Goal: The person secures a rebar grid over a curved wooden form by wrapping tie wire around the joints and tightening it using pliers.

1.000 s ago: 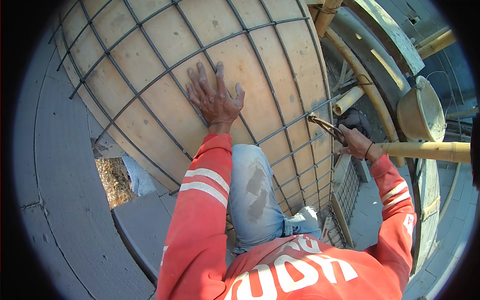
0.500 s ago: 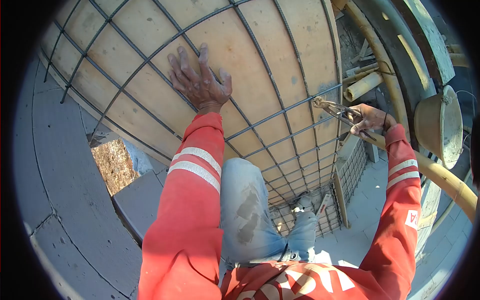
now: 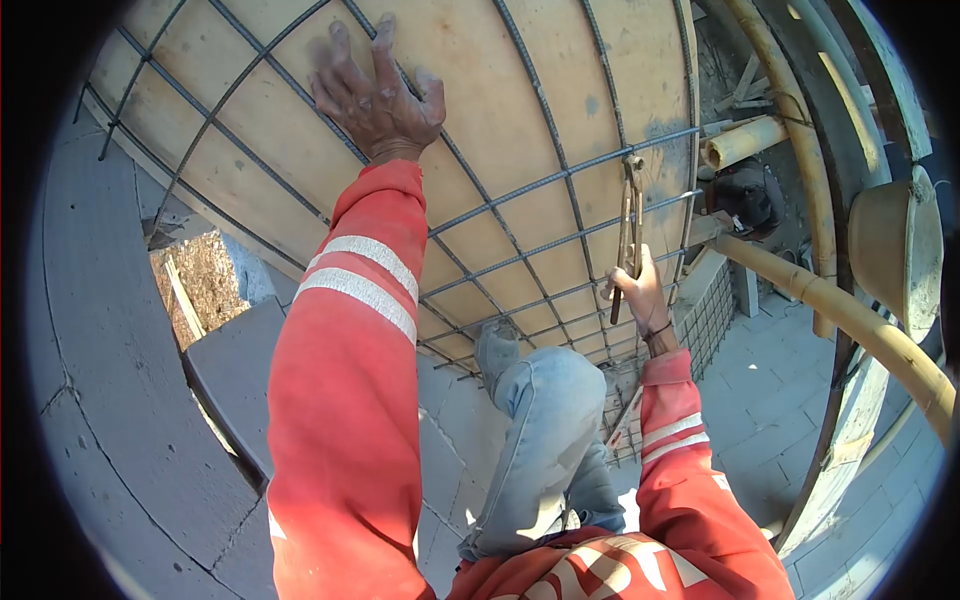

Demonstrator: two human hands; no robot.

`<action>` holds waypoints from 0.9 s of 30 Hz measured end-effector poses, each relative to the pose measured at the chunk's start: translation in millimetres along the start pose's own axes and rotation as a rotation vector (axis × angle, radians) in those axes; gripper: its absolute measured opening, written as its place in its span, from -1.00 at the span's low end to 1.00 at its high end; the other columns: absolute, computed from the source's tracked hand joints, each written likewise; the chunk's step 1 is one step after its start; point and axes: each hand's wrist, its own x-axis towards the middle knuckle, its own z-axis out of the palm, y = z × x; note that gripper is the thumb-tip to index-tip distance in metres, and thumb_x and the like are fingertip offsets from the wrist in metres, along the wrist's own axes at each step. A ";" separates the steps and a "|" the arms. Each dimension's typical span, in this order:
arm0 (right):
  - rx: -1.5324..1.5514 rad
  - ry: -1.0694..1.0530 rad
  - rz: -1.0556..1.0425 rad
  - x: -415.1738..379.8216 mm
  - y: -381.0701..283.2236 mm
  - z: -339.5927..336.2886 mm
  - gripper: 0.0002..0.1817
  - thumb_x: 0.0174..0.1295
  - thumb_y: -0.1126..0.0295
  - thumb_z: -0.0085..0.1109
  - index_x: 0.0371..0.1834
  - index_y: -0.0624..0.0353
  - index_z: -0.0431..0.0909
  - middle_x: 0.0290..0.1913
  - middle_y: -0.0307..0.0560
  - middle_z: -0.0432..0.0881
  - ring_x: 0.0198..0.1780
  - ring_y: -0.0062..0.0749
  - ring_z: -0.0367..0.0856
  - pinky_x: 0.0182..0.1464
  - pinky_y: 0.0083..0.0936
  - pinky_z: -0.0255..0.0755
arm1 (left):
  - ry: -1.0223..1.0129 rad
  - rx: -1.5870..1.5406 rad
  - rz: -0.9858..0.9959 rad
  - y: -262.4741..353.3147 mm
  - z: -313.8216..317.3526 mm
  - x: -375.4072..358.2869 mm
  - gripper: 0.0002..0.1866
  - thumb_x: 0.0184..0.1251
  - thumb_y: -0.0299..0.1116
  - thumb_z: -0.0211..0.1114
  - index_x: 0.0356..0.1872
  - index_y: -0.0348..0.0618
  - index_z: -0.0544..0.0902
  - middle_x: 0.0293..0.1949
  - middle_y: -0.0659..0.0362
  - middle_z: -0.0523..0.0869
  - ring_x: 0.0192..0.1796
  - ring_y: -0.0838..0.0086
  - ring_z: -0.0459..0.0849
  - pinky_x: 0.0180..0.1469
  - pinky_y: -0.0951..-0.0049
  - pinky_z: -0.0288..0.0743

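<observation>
You have bright daylight, with sunlit patches on your jeans (image 3: 545, 440) and the bamboo (image 3: 850, 315). Soft shadows mark the board (image 3: 470, 90). The wide lens bends lines toward black, rounded corners; your left fingers look slightly blurred.

The left hand (image 3: 380, 105) is spread, palm down, at the end of an extended arm; the right hand (image 3: 640, 292) is closed in a grip, its forearm angled forward.

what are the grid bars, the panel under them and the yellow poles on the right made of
Grid bars: likely steel, dark with ridges. Panel: perhaps plywood, a smooth, stained tan sheet. Poles: bamboo, smooth yellow with node rings.
</observation>
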 end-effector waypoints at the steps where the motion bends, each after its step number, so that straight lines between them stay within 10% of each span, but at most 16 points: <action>1: -0.532 0.200 -0.239 -8.1 -7.8 -11.2 -0.55 0.16 0.39 0.32 0.08 0.25 0.39 -0.33 -0.06 0.55 -0.38 -0.18 0.65 -0.29 -0.31 0.59 | 0.016 -0.020 0.018 2.8 -1.2 1.2 -0.23 -0.02 -0.15 0.20 0.39 0.21 0.43 0.43 -0.04 0.23 0.51 -0.23 0.08 0.46 -0.26 -0.05; 5: -1.451 0.547 -0.534 -35.6 -89.2 -40.9 -0.50 0.18 0.33 0.27 0.16 0.34 0.46 -0.21 0.17 0.60 -0.22 0.15 0.66 -0.09 -0.09 0.55 | 0.031 -0.021 0.010 0.8 -1.2 1.8 -0.23 -0.02 -0.16 0.19 0.40 0.21 0.43 0.43 -0.03 0.23 0.50 -0.22 0.10 0.48 -0.23 -0.07; 13: -1.221 0.192 -0.238 -22.9 -54.2 -41.9 -0.62 0.41 0.23 0.12 0.14 0.29 0.52 -0.09 0.20 0.68 -0.21 0.05 0.72 -0.21 -0.13 0.56 | 0.044 -0.030 -0.005 0.3 -2.2 2.3 -0.24 -0.02 -0.16 0.21 0.39 0.22 0.45 0.43 -0.02 0.25 0.52 -0.18 0.11 0.47 -0.25 -0.05; 15: -0.137 -0.133 0.238 -24.2 -44.0 -19.3 -0.69 0.50 0.21 0.05 0.06 0.24 0.51 -0.21 -0.02 0.68 -0.35 -0.30 0.68 -0.34 -0.36 0.51 | 0.043 -0.023 -0.005 -1.7 -3.1 2.3 -0.25 -0.02 -0.16 0.21 0.38 0.23 0.46 0.43 -0.02 0.25 0.52 -0.17 0.11 0.47 -0.25 -0.04; 20: 0.499 -0.364 0.321 -26.2 -59.0 -42.9 -0.65 0.44 0.17 0.18 -0.04 0.31 0.56 -0.44 -0.14 0.64 -0.50 -0.46 0.63 -0.51 -0.51 0.46 | 0.035 -0.041 -0.033 -1.6 -1.6 1.8 -0.24 -0.03 -0.17 0.24 0.39 0.25 0.46 0.44 -0.02 0.26 0.53 -0.15 0.12 0.46 -0.27 -0.02; 24: -0.431 -0.196 0.249 -17.5 -75.3 -53.4 -0.47 0.05 0.26 0.53 -0.06 0.31 0.46 -0.43 -0.08 0.67 -0.43 -0.29 0.74 -0.41 -0.34 0.59 | 0.033 -0.059 -0.051 -0.9 -5.5 2.3 -0.23 -0.04 -0.18 0.25 0.39 0.26 0.46 0.44 -0.01 0.26 0.54 -0.12 0.11 0.46 -0.26 -0.02; 27: -1.219 0.563 -0.193 -42.1 -75.4 -25.5 -0.31 -0.12 0.36 0.55 0.07 0.31 0.37 -0.31 0.01 0.63 -0.32 0.03 0.68 -0.23 -0.21 0.57 | 0.027 -0.065 -0.031 3.3 -8.8 3.1 -0.23 -0.04 -0.19 0.25 0.39 0.28 0.45 0.45 -0.01 0.26 0.54 -0.11 0.11 0.47 -0.24 -0.02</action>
